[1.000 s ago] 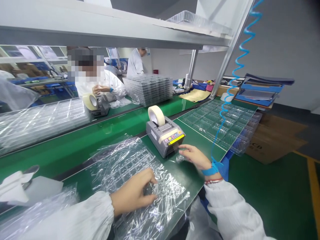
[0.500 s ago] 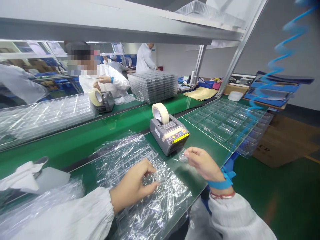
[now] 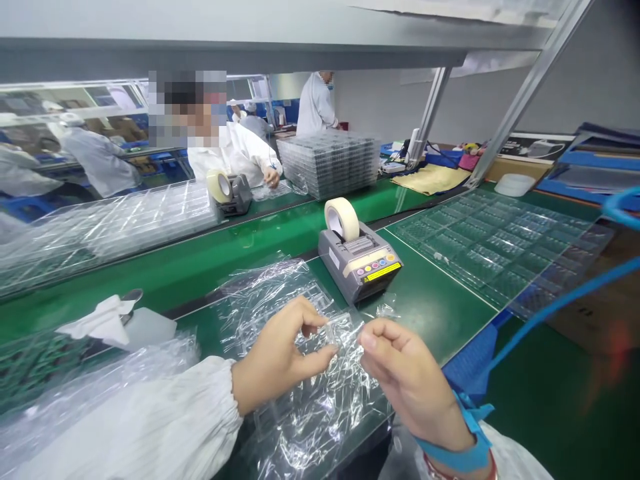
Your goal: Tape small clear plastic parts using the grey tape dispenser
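Observation:
My left hand [image 3: 293, 350] holds a small clear plastic piece [image 3: 342, 325] between thumb and fingers, above a crinkled clear plastic film [image 3: 313, 400]. Close to its right, my right hand [image 3: 400, 367] has thumb and forefinger pinched; whatever is in the pinch is too small to make out. A blue strap [image 3: 457, 443] circles the right wrist. Behind the hands stands a grey tape dispenser [image 3: 360, 257] carrying a roll of cream tape [image 3: 343, 219]. More small clear bits [image 3: 387, 308] lie at its front. Beneath the film shows a gridded clear tray [image 3: 300, 303].
Clear compartment trays [image 3: 500, 240] lie at the right, reaching past the table edge. A blue coiled hose [image 3: 555, 307] crosses there. White scraps [image 3: 120, 323] lie at the left. Across the green divider, a co-worker [image 3: 225, 153] sits by a second dispenser [image 3: 234, 193] and tray stacks [image 3: 330, 163].
My right hand has moved from the small clear bits by the dispenser to beside my left hand. The left hand keeps its pose. The view has shifted.

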`<state>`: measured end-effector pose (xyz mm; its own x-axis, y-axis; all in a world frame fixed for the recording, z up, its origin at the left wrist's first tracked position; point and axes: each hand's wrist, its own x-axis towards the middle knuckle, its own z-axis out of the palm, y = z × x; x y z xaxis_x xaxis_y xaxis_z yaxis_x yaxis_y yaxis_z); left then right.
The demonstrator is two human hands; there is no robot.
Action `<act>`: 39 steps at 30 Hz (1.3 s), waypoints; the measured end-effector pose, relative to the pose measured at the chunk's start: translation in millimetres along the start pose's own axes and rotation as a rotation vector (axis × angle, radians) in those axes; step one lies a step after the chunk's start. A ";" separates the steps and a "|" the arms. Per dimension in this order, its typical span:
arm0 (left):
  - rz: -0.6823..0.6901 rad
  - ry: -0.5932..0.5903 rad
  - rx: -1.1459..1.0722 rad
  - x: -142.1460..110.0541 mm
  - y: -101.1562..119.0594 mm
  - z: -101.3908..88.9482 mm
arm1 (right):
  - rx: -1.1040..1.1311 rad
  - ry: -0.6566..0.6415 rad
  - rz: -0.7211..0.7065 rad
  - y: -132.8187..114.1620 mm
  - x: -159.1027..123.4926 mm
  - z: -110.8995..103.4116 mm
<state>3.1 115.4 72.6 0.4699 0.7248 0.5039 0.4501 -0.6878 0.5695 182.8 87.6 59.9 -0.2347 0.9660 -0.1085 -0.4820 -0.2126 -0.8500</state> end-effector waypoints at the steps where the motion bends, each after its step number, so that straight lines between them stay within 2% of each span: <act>1: -0.002 0.000 0.000 0.5 0.4 -0.1 | 0.014 -0.002 0.002 -0.1 -0.3 0.5; 8: -0.024 0.007 0.009 1.5 1.6 1.7 | 0.037 -0.019 0.010 1.7 -1.9 4.0; 16: -0.049 0.015 -0.006 -0.7 2.2 2.3 | 0.059 0.025 0.048 3.2 -4.6 6.1; 29: -0.023 0.035 -0.014 -0.5 3.9 1.7 | 0.080 0.047 0.081 6.1 -4.9 5.4; 36: -0.043 0.017 -0.022 -1.0 7.3 -0.5 | 0.026 0.063 0.073 7.6 -4.0 5.6; 39: -0.030 0.019 -0.020 -0.9 8.4 -1.6 | -0.077 0.080 0.054 10.3 -3.0 2.3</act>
<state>5.2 109.0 77.9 0.4419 0.7456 0.4987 0.4484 -0.6651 0.5971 176.6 82.2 52.6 -0.1890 0.9627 -0.1935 -0.4033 -0.2558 -0.8786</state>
